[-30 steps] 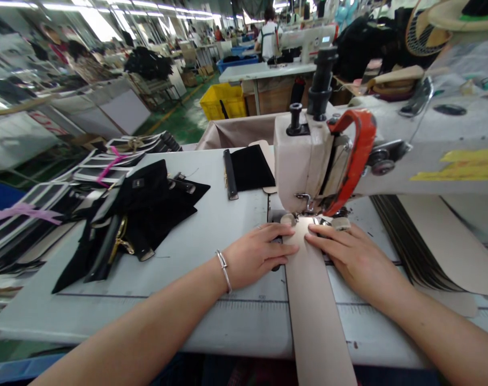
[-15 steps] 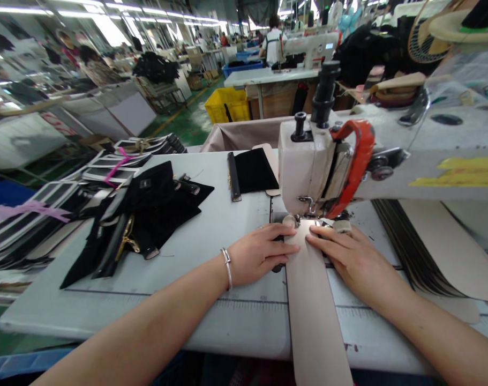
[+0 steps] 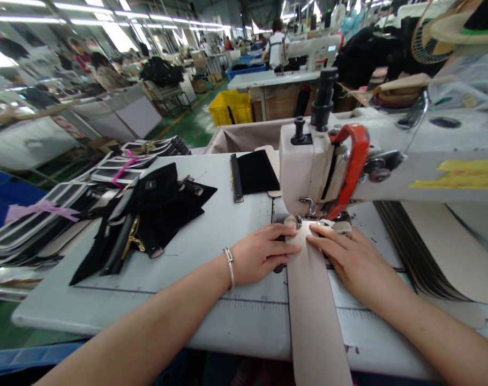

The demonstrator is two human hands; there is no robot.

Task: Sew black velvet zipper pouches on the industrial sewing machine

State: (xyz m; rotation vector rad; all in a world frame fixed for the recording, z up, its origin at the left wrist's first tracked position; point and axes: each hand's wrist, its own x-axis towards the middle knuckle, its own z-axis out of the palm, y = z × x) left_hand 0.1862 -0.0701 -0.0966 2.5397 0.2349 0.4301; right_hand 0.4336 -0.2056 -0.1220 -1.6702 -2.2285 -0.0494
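Note:
A long beige strip with a rounded far portion hidden under the sewing machine runs toward me over the table's front edge. My left hand lies on the strip's left edge, fingers stretched out and pressing its top. On the opposite edge rests my right hand, its fingers extended flat close to the presser foot. Neither hand is wrapped around anything. Behind the machine head, a black fabric piece with a zipper strip lies over a beige panel. The needle point is hidden.
Black zippered fabric pieces are heaped left on the white table. Bundles of trimmed panels tied with pink strips stand beyond. A stack of beige panels sits under the machine arm at right. A yellow crate stands behind.
The camera view has shifted slightly, moving the surroundings a little right and down. Both hands and the beige strip stay in nearly the same place at the machine.

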